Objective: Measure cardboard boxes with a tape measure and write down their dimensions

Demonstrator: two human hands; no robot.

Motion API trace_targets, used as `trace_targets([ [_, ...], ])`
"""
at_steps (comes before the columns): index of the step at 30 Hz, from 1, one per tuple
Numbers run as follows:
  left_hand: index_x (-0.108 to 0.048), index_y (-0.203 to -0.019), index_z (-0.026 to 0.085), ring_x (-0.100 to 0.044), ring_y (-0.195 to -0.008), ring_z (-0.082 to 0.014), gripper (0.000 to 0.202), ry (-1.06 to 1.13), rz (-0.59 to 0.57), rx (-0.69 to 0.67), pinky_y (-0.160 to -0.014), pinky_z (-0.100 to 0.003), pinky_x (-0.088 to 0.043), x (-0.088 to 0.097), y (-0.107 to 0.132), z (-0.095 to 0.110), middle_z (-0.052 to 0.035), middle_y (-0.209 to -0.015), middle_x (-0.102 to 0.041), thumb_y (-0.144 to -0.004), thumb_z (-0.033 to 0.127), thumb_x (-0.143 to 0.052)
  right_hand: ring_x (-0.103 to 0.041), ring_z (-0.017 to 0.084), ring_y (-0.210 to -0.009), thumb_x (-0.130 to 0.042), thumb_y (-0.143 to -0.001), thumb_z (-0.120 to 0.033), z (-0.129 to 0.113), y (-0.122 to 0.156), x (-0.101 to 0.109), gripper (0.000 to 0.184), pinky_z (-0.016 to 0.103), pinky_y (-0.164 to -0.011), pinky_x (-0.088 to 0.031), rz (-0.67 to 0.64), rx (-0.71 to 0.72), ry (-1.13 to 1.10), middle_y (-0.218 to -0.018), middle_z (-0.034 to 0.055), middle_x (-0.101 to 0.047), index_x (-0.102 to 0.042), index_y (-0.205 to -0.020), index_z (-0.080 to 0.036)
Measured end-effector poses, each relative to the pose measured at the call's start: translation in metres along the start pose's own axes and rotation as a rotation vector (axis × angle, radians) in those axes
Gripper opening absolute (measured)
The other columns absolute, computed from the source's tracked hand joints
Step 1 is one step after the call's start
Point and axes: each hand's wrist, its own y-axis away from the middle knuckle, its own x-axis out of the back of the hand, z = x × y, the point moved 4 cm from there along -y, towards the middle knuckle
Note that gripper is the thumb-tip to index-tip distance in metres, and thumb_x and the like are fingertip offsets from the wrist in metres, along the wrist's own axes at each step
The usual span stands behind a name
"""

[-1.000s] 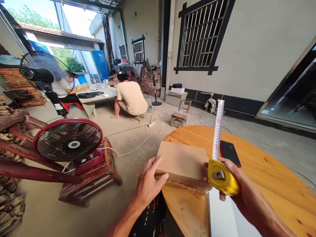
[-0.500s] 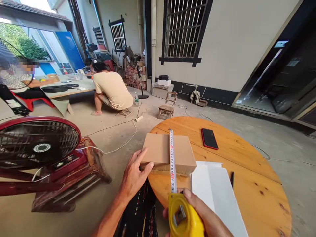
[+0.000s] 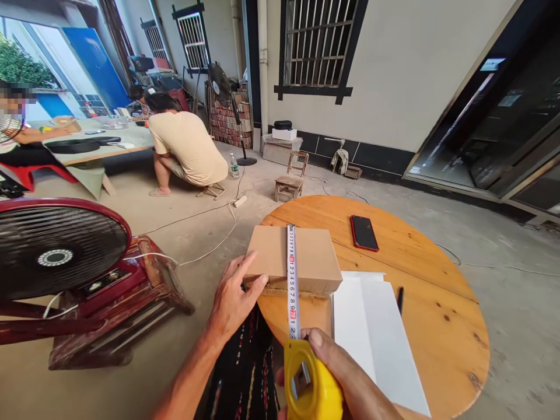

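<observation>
A brown cardboard box (image 3: pixel 315 259) lies on the near left part of a round wooden table (image 3: pixel 437 326). My left hand (image 3: pixel 231 300) rests against the box's near left corner, fingers and thumb pressed on it. My right hand (image 3: pixel 345 379) is wrapped round a yellow tape measure (image 3: pixel 311 391) at the table's near edge. Its white blade (image 3: pixel 291 280) runs out flat across the top of the box to the far edge.
A white sheet (image 3: pixel 376 338) and a dark pen (image 3: pixel 399 300) lie right of the box, a red-edged phone (image 3: pixel 363 232) farther back. A red floor fan (image 3: pixel 56 251) on a wooden stool stands left. A person in a beige shirt (image 3: pixel 188 146) squats behind; a small chair (image 3: pixel 289 182) stands nearby.
A second ago my right hand held the tape measure upright beside the box. The blade has come down flat over the box top, and my right hand has drawn back toward me.
</observation>
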Motion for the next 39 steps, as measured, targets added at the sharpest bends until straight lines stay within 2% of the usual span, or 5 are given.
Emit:
trace_targets([
  [15,-0.049,-0.141,0.019,-0.043,-0.134,-0.0322,0.054,-0.095,0.166,-0.038,-0.112,-0.054,-0.031,-0.004,-0.036,0.007,-0.0154,-0.139,-0.051,-0.091,0.04,-0.054,-0.057,0.012,-0.067,-0.067,-0.077,-0.066,-0.008,-0.005,0.035,0.055,0.026,-0.068,-0.047,-0.18,0.28,0.276,-0.081,-0.0009,-0.059,-0.052,-0.107,-0.022],
  [20,-0.057,-0.133,0.023,-0.06,-0.109,-0.0236,0.049,0.122,0.194,0.02,-0.094,-0.037,-0.049,0.027,-0.036,0.031,-0.0088,-0.127,-0.062,-0.091,0.046,-0.058,-0.04,0.009,-0.062,-0.071,-0.075,-0.061,-0.007,0.011,0.048,0.05,0.02,-0.058,-0.033,-0.22,0.254,0.525,-0.073,-0.0051,-0.046,-0.058,-0.103,-0.022],
  [29,-0.072,-0.107,0.018,-0.056,-0.062,-0.0107,0.033,0.657,0.061,0.295,-0.057,-0.02,-0.047,0.032,-0.019,0.027,0.0011,-0.073,-0.065,-0.081,0.039,-0.074,-0.062,0.026,-0.084,-0.074,-0.066,-0.045,-0.022,0.02,0.056,0.086,0.034,-0.072,-0.047,0.214,0.344,1.189,-0.098,0.0072,-0.069,-0.044,-0.143,-0.024],
  [32,-0.07,-0.11,0.02,-0.059,-0.065,-0.0116,0.031,0.708,0.047,0.29,-0.058,-0.021,-0.05,0.022,-0.004,0.043,0.0014,-0.074,-0.066,-0.083,0.036,-0.072,-0.064,0.029,-0.086,-0.073,-0.068,-0.04,-0.04,0.017,0.042,0.099,0.038,-0.072,-0.048,0.299,0.477,1.362,-0.105,0.0122,-0.069,-0.026,-0.153,-0.02],
  [39,-0.065,-0.123,0.024,-0.068,-0.095,-0.0184,0.031,0.285,-0.061,-0.025,-0.087,-0.03,-0.053,0.012,0.007,0.072,-0.0051,-0.112,-0.07,-0.096,0.033,-0.053,-0.064,0.028,-0.092,-0.076,-0.075,-0.042,-0.111,-0.005,-0.008,0.061,0.038,-0.075,-0.048,0.349,1.029,1.65,-0.108,0.0132,-0.067,-0.055,-0.126,-0.016],
])
